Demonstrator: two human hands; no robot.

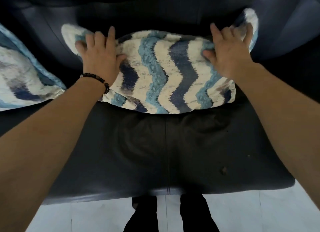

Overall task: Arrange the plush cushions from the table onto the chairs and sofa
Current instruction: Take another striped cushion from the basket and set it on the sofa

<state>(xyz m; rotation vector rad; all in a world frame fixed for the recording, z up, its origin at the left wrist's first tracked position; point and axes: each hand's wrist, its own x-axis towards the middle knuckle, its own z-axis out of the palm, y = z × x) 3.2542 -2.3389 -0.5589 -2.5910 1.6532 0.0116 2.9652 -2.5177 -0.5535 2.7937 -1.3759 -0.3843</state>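
A plush cushion with cream, light blue and navy zigzag stripes stands on the dark sofa seat, leaning back against the sofa backrest. My left hand grips its upper left corner, thumb pressed into the front. My right hand grips its upper right corner the same way. A second cushion of the same pattern lies on the seat at the far left, apart from both hands.
The sofa's front edge runs across the lower part of the view. Pale floor tiles lie below it. My two dark-clad legs stand close to the sofa's front.
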